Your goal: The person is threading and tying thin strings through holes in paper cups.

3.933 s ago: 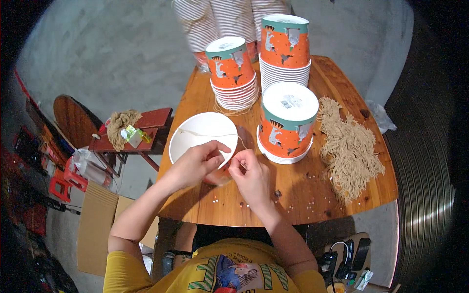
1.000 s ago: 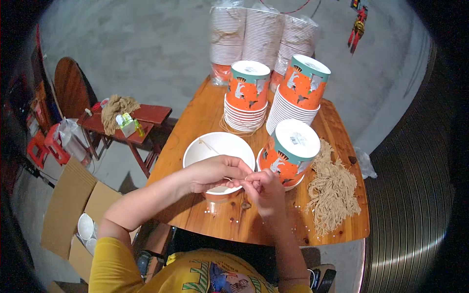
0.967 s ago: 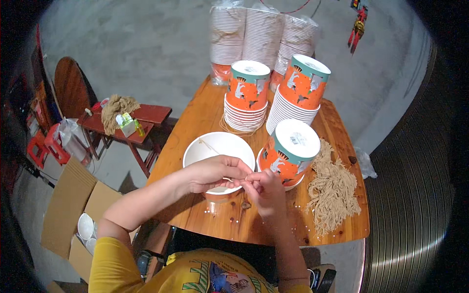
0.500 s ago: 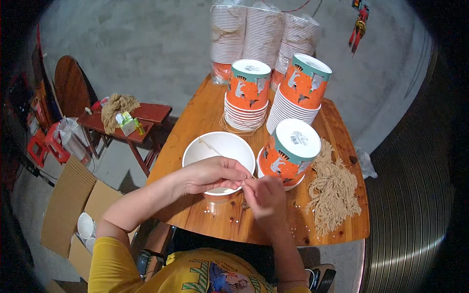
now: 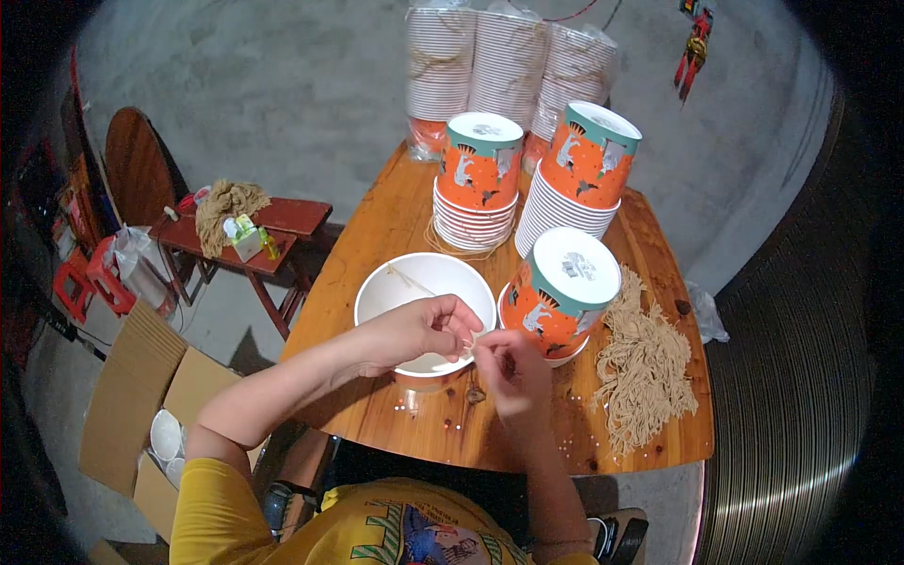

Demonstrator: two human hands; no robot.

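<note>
A person's left hand (image 5: 424,330) and right hand (image 5: 504,367) are meeting over the near rim of a white paper bowl (image 5: 395,287) that is sitting on a wooden tabletop (image 5: 395,226). Both grips are pinching shut on a thin string (image 5: 468,347) between the fingertips. A heap of tan strings (image 5: 645,372) is lying at right, beside 3 stacks of orange cups (image 5: 480,179).

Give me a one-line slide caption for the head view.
Both hands, left hand and right hand, pinch a thin string at the rim of a white paper bowl on the wooden table.
</note>
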